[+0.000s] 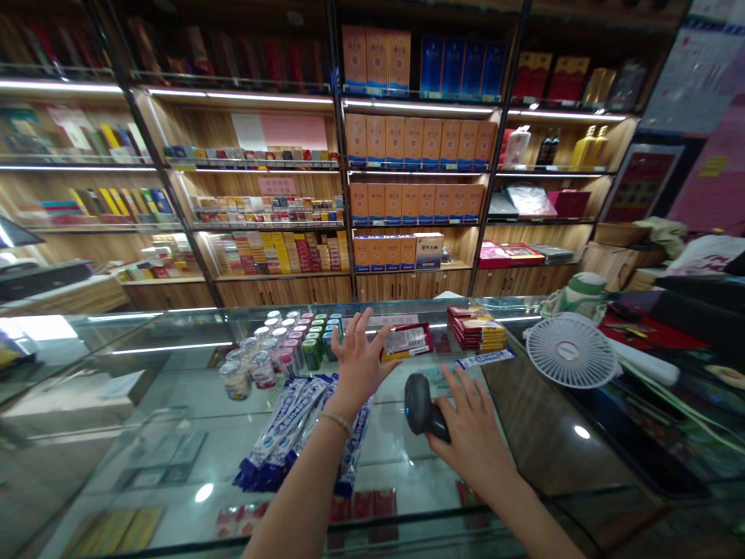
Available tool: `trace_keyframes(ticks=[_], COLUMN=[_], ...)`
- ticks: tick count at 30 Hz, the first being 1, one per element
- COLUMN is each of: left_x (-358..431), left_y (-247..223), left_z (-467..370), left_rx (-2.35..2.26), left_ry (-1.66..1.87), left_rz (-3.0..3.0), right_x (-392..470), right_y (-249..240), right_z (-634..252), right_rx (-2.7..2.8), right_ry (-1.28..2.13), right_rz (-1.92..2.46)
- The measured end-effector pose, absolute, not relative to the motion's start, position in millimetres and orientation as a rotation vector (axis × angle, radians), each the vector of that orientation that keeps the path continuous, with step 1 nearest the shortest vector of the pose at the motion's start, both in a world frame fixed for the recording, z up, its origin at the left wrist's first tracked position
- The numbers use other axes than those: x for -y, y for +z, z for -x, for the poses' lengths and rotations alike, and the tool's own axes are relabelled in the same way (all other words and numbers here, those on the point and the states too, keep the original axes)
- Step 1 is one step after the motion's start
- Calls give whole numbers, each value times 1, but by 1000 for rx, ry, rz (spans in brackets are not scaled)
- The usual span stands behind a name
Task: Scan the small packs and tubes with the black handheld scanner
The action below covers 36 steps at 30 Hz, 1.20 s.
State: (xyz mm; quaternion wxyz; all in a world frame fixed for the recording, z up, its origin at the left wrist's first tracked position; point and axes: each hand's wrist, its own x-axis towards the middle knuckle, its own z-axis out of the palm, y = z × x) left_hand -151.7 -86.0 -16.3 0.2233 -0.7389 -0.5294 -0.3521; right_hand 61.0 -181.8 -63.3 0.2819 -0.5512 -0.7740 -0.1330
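Several sachets (279,427) lie on the counter (180,369) near the left hand (359,363), which is spread wide beside the packet (413,339), contact unclear. The right hand (470,411) has its fingers splayed, thumb at the scanner (417,404); whether it grips cannot be told.

Passable glass (201,388) left of blue-white packets (278,435), jars (263,369) and cans (311,351) blocking beyond, scanner (417,405) rightward

Glass counter (180,388), barcode scanner (417,405) and shelves (201,128) of boxes (412,140) show a shop.
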Motion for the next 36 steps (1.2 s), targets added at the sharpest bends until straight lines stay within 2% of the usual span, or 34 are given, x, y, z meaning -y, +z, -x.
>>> trace_keyframes(ticks=[8, 18, 27, 36], left_x=[87, 87, 88, 91], left_y=[-16, -16, -15, -13], left_z=[151, 151, 150, 150], left_rx=[1464, 1476, 1473, 1471], left_ry=[-962, -953, -943, -895], left_rz=[2047, 2049, 2047, 2055], right_x=[181, 183, 89, 43], right_y=[-71, -54, -7, -34], right_z=[-61, -75, -100, -99], right_rx=[2163, 2382, 2248, 2207], right_ry=[-308, -132, -395, -393], right_rz=[1457, 1431, 1329, 1218])
